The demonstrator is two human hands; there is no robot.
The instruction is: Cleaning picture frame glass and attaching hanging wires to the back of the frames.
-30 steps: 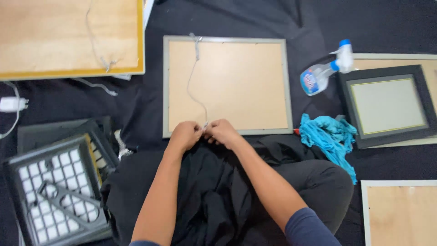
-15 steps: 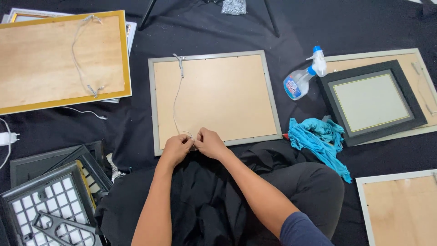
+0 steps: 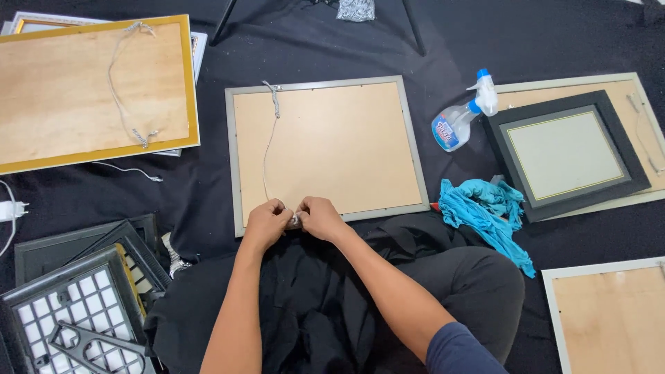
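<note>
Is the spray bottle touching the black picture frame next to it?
Apart. The head view shows dark cloth between the spray bottle and the black picture frame.

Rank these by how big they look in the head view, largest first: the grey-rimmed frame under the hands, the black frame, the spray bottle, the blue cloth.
1. Grey-rimmed frame, clearly largest.
2. Black frame.
3. Blue cloth, crumpled, so its spread is unsure.
4. Spray bottle, smallest.
</note>
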